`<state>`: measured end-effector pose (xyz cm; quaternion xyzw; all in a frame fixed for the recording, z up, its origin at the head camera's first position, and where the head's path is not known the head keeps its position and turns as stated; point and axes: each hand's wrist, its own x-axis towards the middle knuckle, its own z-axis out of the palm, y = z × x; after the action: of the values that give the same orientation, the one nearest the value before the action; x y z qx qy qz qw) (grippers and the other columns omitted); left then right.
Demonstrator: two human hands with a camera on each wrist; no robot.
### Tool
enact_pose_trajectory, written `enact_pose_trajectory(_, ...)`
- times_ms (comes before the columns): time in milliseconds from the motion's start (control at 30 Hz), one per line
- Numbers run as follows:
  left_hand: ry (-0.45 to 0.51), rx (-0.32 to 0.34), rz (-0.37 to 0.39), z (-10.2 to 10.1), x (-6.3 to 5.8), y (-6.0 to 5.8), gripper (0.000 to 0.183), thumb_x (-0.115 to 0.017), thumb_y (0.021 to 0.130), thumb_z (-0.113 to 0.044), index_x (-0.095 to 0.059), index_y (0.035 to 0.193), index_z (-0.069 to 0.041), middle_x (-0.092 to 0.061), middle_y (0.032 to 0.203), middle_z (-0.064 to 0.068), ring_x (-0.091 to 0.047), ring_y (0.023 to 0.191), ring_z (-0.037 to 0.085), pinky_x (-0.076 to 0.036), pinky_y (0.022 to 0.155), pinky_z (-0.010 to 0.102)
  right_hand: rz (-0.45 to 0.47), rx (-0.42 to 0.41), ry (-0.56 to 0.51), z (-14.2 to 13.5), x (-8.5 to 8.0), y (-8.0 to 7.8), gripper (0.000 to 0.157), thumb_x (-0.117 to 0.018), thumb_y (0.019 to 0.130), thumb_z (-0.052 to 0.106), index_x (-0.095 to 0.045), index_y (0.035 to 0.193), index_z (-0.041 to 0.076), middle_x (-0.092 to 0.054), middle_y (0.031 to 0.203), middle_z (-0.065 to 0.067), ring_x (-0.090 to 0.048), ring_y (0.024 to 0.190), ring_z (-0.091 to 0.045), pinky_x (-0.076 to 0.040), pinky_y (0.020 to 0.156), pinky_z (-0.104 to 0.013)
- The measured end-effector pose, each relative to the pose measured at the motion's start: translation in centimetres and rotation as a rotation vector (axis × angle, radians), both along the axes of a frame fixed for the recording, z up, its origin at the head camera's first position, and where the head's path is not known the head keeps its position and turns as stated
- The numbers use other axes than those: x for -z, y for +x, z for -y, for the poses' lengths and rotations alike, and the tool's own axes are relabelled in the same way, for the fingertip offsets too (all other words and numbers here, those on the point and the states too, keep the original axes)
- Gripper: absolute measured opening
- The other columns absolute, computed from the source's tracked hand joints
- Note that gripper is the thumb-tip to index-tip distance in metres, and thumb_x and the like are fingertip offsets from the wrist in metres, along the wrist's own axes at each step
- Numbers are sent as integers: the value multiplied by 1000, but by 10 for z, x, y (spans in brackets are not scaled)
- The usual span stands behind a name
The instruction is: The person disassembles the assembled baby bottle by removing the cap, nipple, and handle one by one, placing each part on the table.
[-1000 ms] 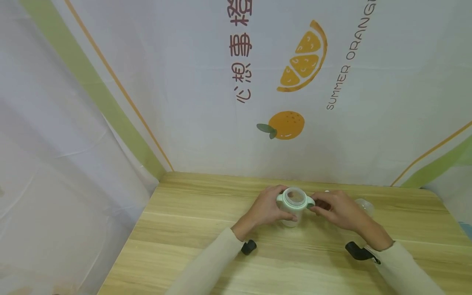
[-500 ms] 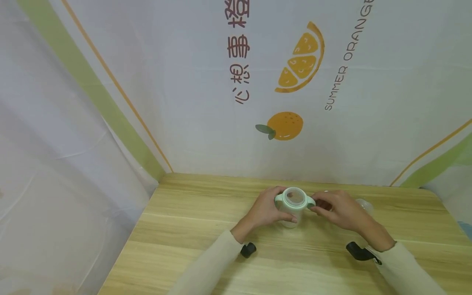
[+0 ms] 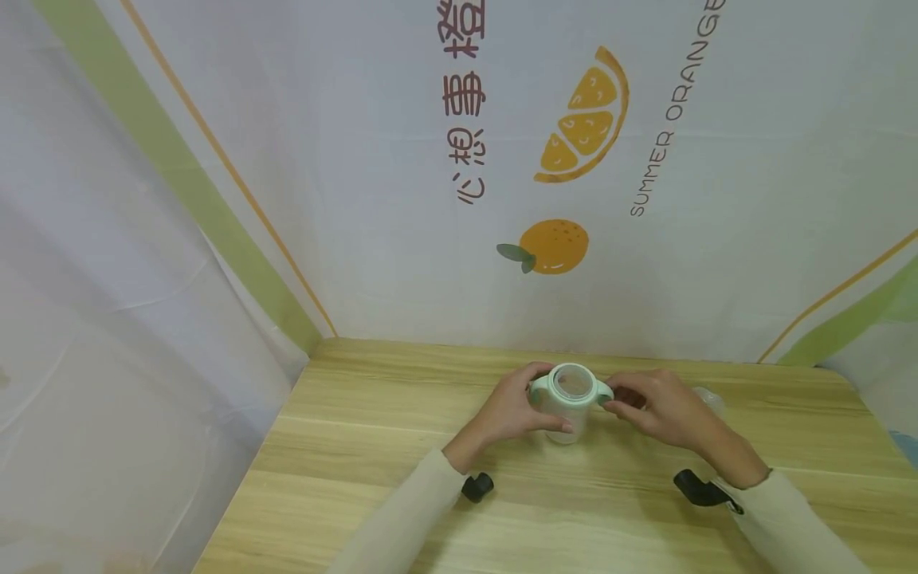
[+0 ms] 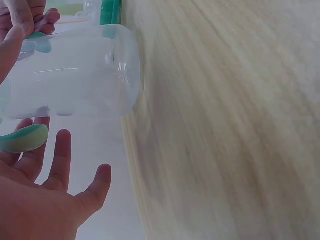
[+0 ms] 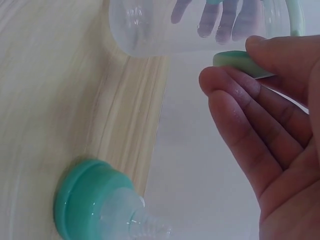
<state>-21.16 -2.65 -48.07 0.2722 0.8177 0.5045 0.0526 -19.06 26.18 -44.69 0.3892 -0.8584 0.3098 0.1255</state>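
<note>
A translucent baby bottle [image 3: 566,422] with a mint-green two-handled collar [image 3: 550,393] stands upright on the table, its top uncovered. My right hand [image 3: 656,406] pinches the right handle [image 5: 240,62] between thumb and fingers. Around the bottle's left side lies my left hand [image 3: 505,406], its thumb in front and the fingers behind. In the left wrist view those fingers [image 4: 60,160] are spread and fairly straight, some apart from the bottle. Past my right hand sits a clear bottle teat [image 5: 125,212] in a green screw ring [image 5: 82,200], partly hidden in the head view.
The wood-grain table [image 3: 344,454] runs back to a white printed curtain [image 3: 402,263]. Another curtain [image 3: 129,359] hangs along the left side. Black wrist mounts [image 3: 696,488] stick out under both sleeves.
My left hand has shifted slightly left, and more of the left handle shows. My right hand keeps its pinch on the right handle, and the bottle stays nearly in place.
</note>
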Motion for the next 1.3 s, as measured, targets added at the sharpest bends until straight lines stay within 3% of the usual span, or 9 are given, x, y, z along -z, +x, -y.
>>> enact_pose_trajectory(333,-8,4,35,0,2,-2,82,-103,80,-24,-63,151,-14,-70,141,-7,-61,133,12,-48,115,46,-8,-11,-21,-1,-3,-2,27,-88,90,-2,-79,110,12,-77,88,13,-70,75,2,-59,61,-22)
enact_pose_trajectory(667,11,-2,64,0,3,-2,86,-104,79,-22,-61,153,-14,-69,140,-6,-60,131,12,-48,116,53,-22,1,-42,-5,-6,-2,30,-88,88,-4,-79,110,14,-76,91,15,-71,77,1,-59,65,-18)
enact_pose_trajectory(833,24,19,75,1,5,-3,78,-102,81,-22,-65,148,-14,-70,140,-5,-61,133,17,-49,114,57,-26,5,-68,-8,-8,0,34,-89,85,-7,-79,109,15,-75,90,14,-70,77,0,-58,65,-16)
enact_pose_trajectory(1300,0,25,76,-2,7,-3,73,-103,80,-23,-69,142,-8,-73,138,-2,-62,130,12,-50,113,55,-28,51,-143,-15,-7,5,34,-88,84,-9,-78,107,15,-75,87,14,-70,73,-2,-57,64,-16)
